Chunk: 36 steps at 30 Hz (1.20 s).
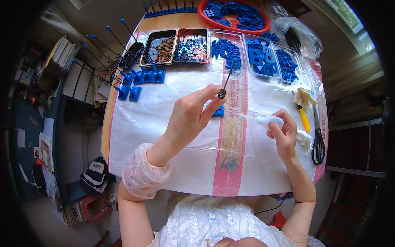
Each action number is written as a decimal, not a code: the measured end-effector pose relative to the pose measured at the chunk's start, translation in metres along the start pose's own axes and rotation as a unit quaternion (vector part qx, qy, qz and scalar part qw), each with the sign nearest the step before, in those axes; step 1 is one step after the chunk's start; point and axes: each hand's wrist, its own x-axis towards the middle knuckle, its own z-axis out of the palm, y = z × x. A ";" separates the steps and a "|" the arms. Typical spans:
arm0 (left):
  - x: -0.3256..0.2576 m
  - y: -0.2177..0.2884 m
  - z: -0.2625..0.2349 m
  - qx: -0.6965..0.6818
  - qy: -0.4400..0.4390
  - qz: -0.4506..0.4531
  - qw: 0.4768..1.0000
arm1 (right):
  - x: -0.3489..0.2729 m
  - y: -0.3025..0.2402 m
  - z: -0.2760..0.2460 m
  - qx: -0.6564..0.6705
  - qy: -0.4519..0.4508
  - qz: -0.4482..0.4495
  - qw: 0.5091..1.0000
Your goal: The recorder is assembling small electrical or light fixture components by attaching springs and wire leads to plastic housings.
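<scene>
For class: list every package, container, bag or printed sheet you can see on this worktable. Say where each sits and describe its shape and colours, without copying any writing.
Woven sheet: covers the table, white with a red printed band down the middle.
Clear trays: row at the far edge, rectangular, holding blue parts.
Black trays: left of those, holding brown and blue bits.
Red basin: far edge, round, full of blue pieces.
Plastic bag: far right, clear, crumpled.

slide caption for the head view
Left hand pinches a spring rod over a blue base; right hand holds a white bottle.
</scene>
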 end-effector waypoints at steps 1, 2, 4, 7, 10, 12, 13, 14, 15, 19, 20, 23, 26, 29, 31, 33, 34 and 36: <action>0.000 -0.001 0.000 0.001 0.000 0.001 1.000 | 0.000 0.000 0.000 0.001 0.000 0.000 1.000; 0.000 -0.001 0.000 0.001 0.000 0.001 1.000 | 0.000 0.000 0.000 0.001 0.001 0.000 1.000; -0.001 -0.001 0.000 0.004 0.000 0.002 1.000 | 0.000 -0.001 0.001 0.002 0.002 0.001 1.000; -0.001 -0.002 0.001 0.004 0.002 0.002 1.000 | 0.000 -0.001 0.002 0.007 0.002 0.001 1.000; 0.000 -0.001 0.001 0.005 0.003 0.002 1.000 | 0.001 -0.001 0.002 0.005 0.002 0.001 1.000; 0.000 -0.001 0.000 0.006 0.003 0.002 1.000 | 0.001 0.000 0.002 0.002 0.000 0.002 1.000; 0.000 0.000 0.000 0.005 0.003 0.003 1.000 | 0.001 0.000 0.002 0.001 -0.001 0.002 1.000; 0.000 0.000 0.000 0.005 0.002 0.003 1.000 | 0.001 0.000 0.002 0.001 0.000 0.002 1.000; 0.000 0.000 0.000 0.004 0.002 0.002 1.000 | 0.001 0.000 0.002 0.001 0.001 0.002 1.000; 0.000 -0.001 0.000 0.003 0.002 0.002 1.000 | 0.002 0.000 0.003 -0.004 0.004 -0.003 1.000; 0.000 -0.001 0.000 0.002 0.003 0.004 1.000 | 0.002 0.000 0.003 -0.004 0.004 -0.002 1.000; 0.000 0.000 0.000 0.000 0.003 0.003 1.000 | 0.002 -0.001 0.003 -0.002 0.005 -0.001 1.000; 0.000 -0.001 0.001 0.002 0.006 0.003 1.000 | 0.002 0.000 0.003 0.000 0.006 -0.001 1.000; 0.000 -0.001 0.001 0.007 0.004 0.002 1.000 | 0.002 0.001 0.003 0.003 0.004 -0.001 1.000; 0.000 0.000 0.000 0.008 0.004 0.004 1.000 | 0.003 0.001 0.003 0.004 0.004 -0.002 1.000; 0.000 -0.001 0.000 0.006 0.005 0.005 1.000 | 0.003 0.001 0.003 0.004 0.002 0.000 1.000; 0.000 -0.001 0.000 0.004 0.006 0.004 1.000 | 0.003 0.001 0.003 0.005 0.001 0.001 1.000; 0.000 -0.002 0.001 0.004 0.007 0.005 1.000 | 0.002 0.000 0.003 0.000 0.005 0.000 1.000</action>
